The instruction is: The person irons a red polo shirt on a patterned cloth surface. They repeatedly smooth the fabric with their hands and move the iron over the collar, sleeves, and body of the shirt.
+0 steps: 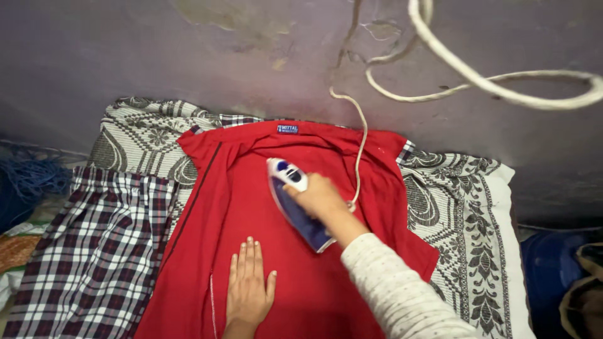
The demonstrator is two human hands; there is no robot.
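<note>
Head view is looking down on a grey wall (125, 50) filling the upper half, its plaster patchy and stained. Below it, a grey and white patterned cloth (465, 207) is spreading over a padded surface, and whether that surface is a bed or something else cannot be told. A red shirt (245, 213) is lying flat on the cloth, its collar toward the wall, with a small blue label at the neck. Beside the shirt's left edge, a dark plaid garment (94, 251) is lying and touching it.

A thick white cord (490, 81) is looping in front of the wall at the upper right, and a thinner stretch of it is running down to the iron.

The right hand (321, 196), in a pale speckled sleeve (396, 289), is closing fully around the handle of a blue and white iron (295, 204), which is sitting sole down on the middle of the shirt with its tip pointing toward the collar. The left hand (249, 287) is lying open and flat, fingers together, pressing on the red fabric just below the iron and holding nothing.

At the far left, a tangle of blue string (31, 179) is resting. At the far right, a blue container (549, 270) is showing in part, its contents out of sight.
</note>
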